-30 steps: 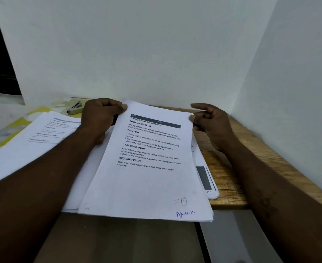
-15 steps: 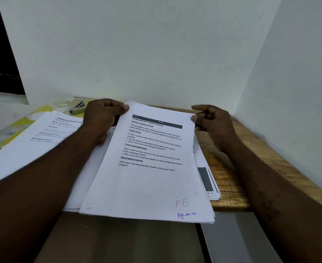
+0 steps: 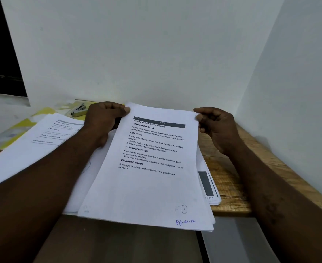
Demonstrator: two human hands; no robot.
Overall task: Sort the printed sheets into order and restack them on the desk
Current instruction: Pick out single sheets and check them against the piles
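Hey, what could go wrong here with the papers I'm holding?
1. The stack hangs past the front edge of the desk, and the left hand and right hand pinch only its far corners, so lower pages might slide to the floor.
2. Loose sheets fan out under it at the right; setting the stack down there could mix up the order.

White printed sheets point(image 3: 148, 186) stacked askew, overhanging the desk point(image 3: 224, 168).
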